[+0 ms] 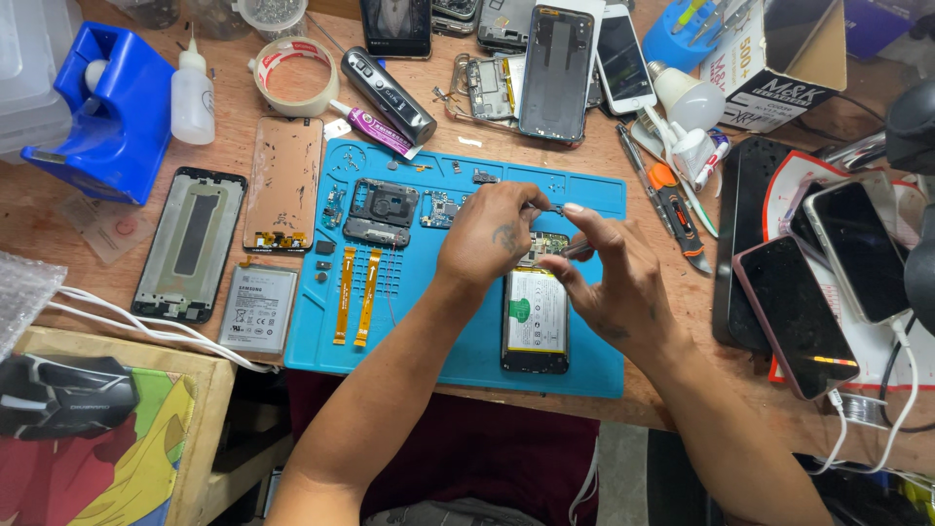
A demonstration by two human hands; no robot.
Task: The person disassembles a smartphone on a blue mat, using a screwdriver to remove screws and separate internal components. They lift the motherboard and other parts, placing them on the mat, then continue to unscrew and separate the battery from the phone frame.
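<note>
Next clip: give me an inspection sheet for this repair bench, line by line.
Surface: wooden bench with a blue repair mat.
Job's things: opened phone, battery showing, lying on the mat.
Clutter: two orange flex cables, camera frame part, loose battery, tape roll, glue bottle, stacked phones.
Grippers: left hand and right hand meet over the phone's top end; the right holds a thin tool, type unclear.
Cables: white cables at the left edge.
Surroundings: blue tape dispenser.
</note>
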